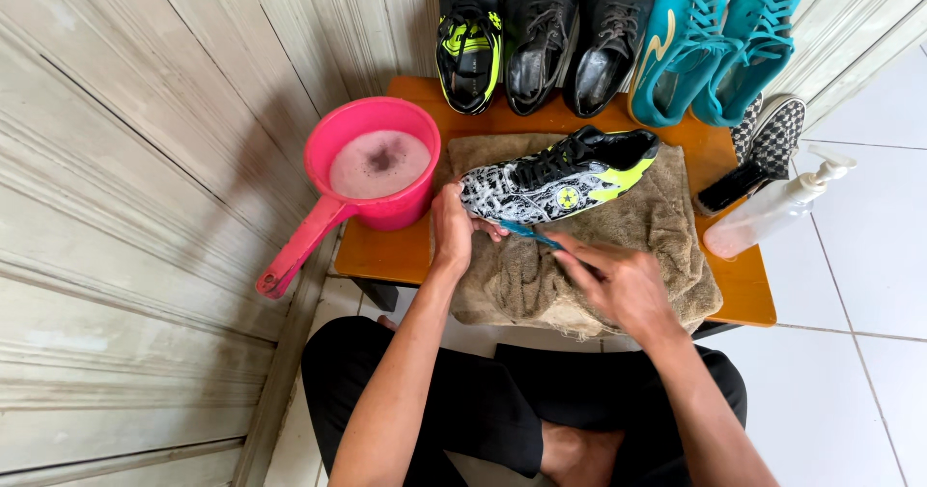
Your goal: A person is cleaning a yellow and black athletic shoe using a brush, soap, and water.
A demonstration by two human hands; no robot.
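Folded legs (521, 400) in black trousers sit on white floor tiles (869, 390) at the bottom of the view, with both forearms reaching up over them to a low orange table (748, 299). On the table lies a brown towel (657, 246), and on the towel lies a shoe (555, 178), black and white with yellow patches, on its side with the toe toward the left hand. That left hand (451, 228) is closed on the toe end, fingers wrapped around it. Just below the shoe the right hand (618, 279) is clamped on a thin blue brush (531, 231), whose tip touches the shoe's lower edge near the toe. Left of the towel stands a pink scoop (372, 164) full of soapy, pinkish water, its long handle sticking out past the table edge toward the pale panelled wall (126, 159). Along the back of the table stands a row of shoes leaning on the wall: a black and yellow one (470, 38), two black ones (577, 33), and a teal pair (715, 38). At the right end are a checked shoe (772, 130), a dark scrubbing brush (731, 186) just beside the towel, and a pump bottle (777, 207) lying on its side, its nozzle hanging past the table edge.
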